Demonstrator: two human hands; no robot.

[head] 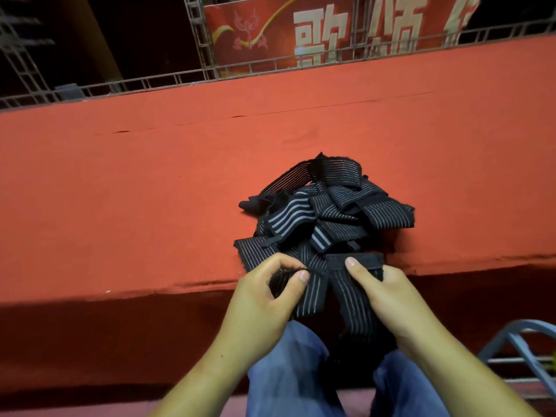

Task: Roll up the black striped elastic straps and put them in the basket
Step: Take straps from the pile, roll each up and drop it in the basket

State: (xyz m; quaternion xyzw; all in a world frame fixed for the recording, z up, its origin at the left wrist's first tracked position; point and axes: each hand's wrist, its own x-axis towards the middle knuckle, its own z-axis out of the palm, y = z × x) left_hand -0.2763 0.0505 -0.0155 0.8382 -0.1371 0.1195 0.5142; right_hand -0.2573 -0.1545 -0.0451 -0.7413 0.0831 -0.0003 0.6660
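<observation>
A tangled pile of black striped elastic straps (328, 212) lies on the red carpeted ledge (150, 182), near its front edge. One strap (355, 299) hangs from the pile over the edge and down toward my lap. My left hand (264, 299) pinches a rolled end of this strap between thumb and curled fingers. My right hand (382, 290) grips the same strap just to the right, thumb on top. A blue-grey wire basket (517, 347) shows partly at the lower right edge.
The ledge drops off as a dark red step face in front of my knees in blue jeans (288, 374). Metal truss rails (210, 73) and a red banner (331, 28) stand behind the ledge.
</observation>
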